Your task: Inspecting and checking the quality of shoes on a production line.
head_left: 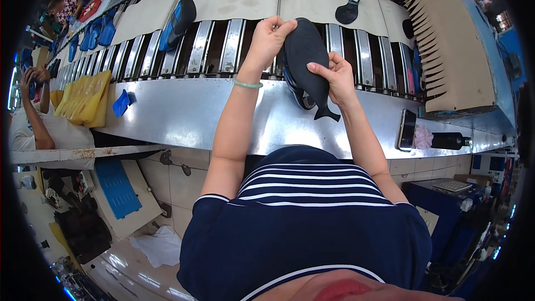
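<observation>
My left hand (270,40) pinches the far end of a black shoe sole (307,58), with thumb and fingers at its edge. On the sole's right side, my right hand (337,80) grips it, the thumb lying on its upper face. The piece is long and rounded, narrowing toward me into a forked, tail-like end. Behind it, mostly hidden, is a dark shoe (291,78) with a bit of blue at its edge; whether the two touch I cannot tell. A green bangle (248,85) circles my left wrist.
Beyond the metal ledge (212,108) runs a roller conveyor (198,50) with pale sheets, carrying a blue-and-black shoe (177,22) and a black piece with a loop (348,12). Yellow pieces (86,97) lie left; a phone (407,129) and fringed cardboard (446,39) are right. Another person (47,122) works at left.
</observation>
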Motion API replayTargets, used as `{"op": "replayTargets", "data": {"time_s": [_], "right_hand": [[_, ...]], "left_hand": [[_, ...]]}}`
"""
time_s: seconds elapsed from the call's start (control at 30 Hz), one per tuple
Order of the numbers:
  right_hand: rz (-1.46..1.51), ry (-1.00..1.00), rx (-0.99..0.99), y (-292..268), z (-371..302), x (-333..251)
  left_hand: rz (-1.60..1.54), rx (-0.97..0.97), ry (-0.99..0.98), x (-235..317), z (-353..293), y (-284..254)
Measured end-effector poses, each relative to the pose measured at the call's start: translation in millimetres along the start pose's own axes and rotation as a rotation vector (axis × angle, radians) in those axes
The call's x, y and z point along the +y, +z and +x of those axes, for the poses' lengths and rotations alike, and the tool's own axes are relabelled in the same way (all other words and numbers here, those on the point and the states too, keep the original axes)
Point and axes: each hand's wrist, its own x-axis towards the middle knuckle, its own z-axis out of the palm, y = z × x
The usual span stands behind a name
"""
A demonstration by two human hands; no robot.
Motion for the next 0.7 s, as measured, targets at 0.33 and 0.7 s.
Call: {"op": "replayTargets", "data": {"time_s": [0.33, 0.7], "right_hand": [[0.077, 0.194, 0.129, -19, 44, 4], [-0.047, 0.397, -0.069, -23, 47, 47]], "left_hand": [[-0.336, -0.252, -0.184, -25, -17, -8], [-0.642, -0.099, -0.251, -110, -48, -14]]}}
